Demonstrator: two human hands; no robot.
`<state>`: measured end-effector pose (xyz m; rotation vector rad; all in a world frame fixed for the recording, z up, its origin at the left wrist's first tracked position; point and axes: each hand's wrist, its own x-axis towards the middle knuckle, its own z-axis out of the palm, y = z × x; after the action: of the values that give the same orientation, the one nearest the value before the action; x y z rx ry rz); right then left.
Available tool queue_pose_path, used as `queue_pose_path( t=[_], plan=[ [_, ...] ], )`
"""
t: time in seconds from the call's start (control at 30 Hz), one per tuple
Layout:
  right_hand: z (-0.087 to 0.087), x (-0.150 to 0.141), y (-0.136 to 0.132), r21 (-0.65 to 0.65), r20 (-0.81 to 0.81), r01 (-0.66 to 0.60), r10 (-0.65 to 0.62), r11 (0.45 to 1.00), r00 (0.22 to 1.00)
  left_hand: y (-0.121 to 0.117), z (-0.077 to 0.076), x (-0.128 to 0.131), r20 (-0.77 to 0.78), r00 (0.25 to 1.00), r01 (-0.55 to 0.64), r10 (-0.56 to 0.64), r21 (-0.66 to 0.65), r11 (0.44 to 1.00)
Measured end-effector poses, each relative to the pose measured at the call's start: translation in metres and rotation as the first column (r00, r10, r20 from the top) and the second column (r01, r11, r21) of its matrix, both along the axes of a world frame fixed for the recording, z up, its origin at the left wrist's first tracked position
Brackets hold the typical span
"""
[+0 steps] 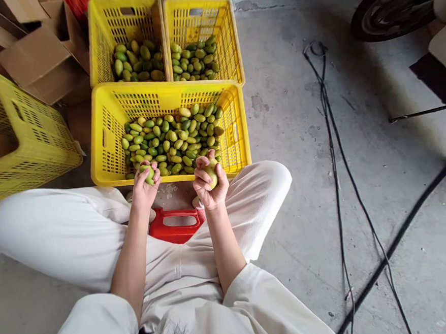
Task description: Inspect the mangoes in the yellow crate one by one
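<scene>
My left hand (142,191) is curled around a green oval fruit (149,175), part of which shows between the fingers. A larger yellow-green oval fruit (211,173) sits in my right hand (206,191), with its fingers closed about it. Both hands hover apart from each other at the near rim of a yellow plastic crate (106,167). Inside this crate lies a heap of green and yellowish oval fruits (173,136), which look like small mangoes. My palms hide some of the nearest ones.
Behind stand two more yellow crates, a left one (101,40) and a right one (228,39), both holding similar fruits. Another yellow crate (47,133) and cardboard boxes (35,58) are at left. A red stool (178,235) shows between my legs. Black cables (328,109) cross the floor.
</scene>
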<state>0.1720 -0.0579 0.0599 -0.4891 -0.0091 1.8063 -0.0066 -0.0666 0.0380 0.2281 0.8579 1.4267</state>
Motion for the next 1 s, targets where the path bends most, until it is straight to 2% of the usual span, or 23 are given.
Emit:
queue_pose_path(
  t=[0.23, 0.33, 0.47, 0.63, 0.73, 0.87, 1.0],
  plan=[
    [0.012, -0.005, 0.005, -0.014, 0.119, -0.003, 0.004, 1.000, 0.993, -0.001, 0.002, -0.004, 0.082, 0.997, -0.015, 0.015, -0.003, 1.000],
    [0.013, -0.006, 0.006, -0.050, 0.201, 0.020, -0.009, 0.999, 0.980, 0.000, 0.005, -0.005, 0.046, 0.998, -0.035, 0.038, -0.053, 0.998],
    [0.008, -0.004, 0.005, 0.003, 0.234, 0.069, -0.068, 0.998, 0.970, 0.001, 0.008, -0.002, -0.016, 0.999, -0.040, 0.039, -0.103, 0.994],
    [0.005, 0.000, 0.005, -0.003, 0.159, 0.030, -0.030, 1.000, 0.987, -0.004, 0.006, 0.001, 0.053, 0.996, 0.065, -0.065, 0.005, 0.998],
    [0.006, -0.002, 0.007, -0.039, 0.183, -0.014, 0.021, 0.999, 0.983, -0.007, 0.004, 0.000, 0.099, 0.989, 0.107, -0.110, 0.036, 0.994],
    [0.007, -0.007, 0.008, -0.055, 0.303, -0.029, 0.045, 0.998, 0.952, -0.007, 0.001, 0.001, 0.080, 0.992, 0.099, -0.100, 0.014, 0.995],
    [0.007, -0.010, 0.009, -0.055, 0.297, -0.024, 0.039, 0.998, 0.954, -0.005, 0.002, 0.003, 0.093, 0.995, 0.027, -0.030, 0.036, 0.999]
  ],
)
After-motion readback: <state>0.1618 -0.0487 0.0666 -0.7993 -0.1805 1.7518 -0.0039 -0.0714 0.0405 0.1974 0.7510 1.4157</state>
